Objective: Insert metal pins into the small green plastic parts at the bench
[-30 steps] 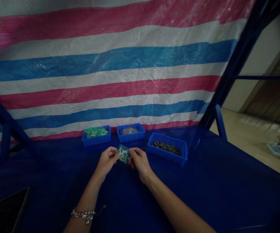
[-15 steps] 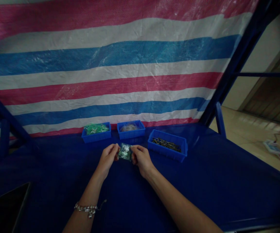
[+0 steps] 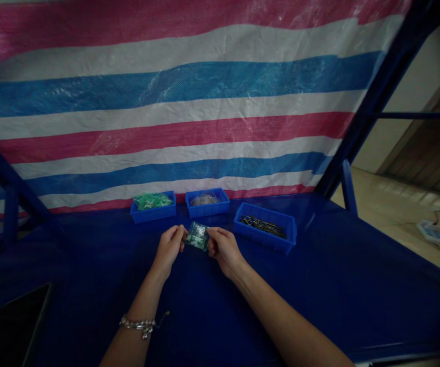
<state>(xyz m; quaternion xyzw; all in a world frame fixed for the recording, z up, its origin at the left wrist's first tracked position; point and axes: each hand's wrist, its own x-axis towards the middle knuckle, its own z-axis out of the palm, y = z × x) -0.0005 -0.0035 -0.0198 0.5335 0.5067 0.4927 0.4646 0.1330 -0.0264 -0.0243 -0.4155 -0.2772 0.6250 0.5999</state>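
A small clear plastic bag (image 3: 197,235) with something green and whitish in it is held up over the blue table, between my two hands. My left hand (image 3: 171,245) pinches its left edge, and my right hand (image 3: 223,248) grips the right edge between thumb and fingers. What exactly lies inside the bag is too small to make out. Just beyond the hands stand a blue bin (image 3: 153,208) of green-and-white packets and another blue bin (image 3: 207,202) of clear plastic pieces or bags. To the right, a longer blue bin (image 3: 265,227) contains dark, thin, screw-like rods.
The blue tabletop (image 3: 204,316) stretches under my arms. At the lower left lies a dark flat device like a phone or tablet (image 3: 14,326). A striped plastic sheet (image 3: 166,117) hangs behind the bins, between blue frame posts (image 3: 357,122).
The bag has tilted slightly and appears more spread out between my hands. Both hands keep their hold, and the whole view has shifted a little.
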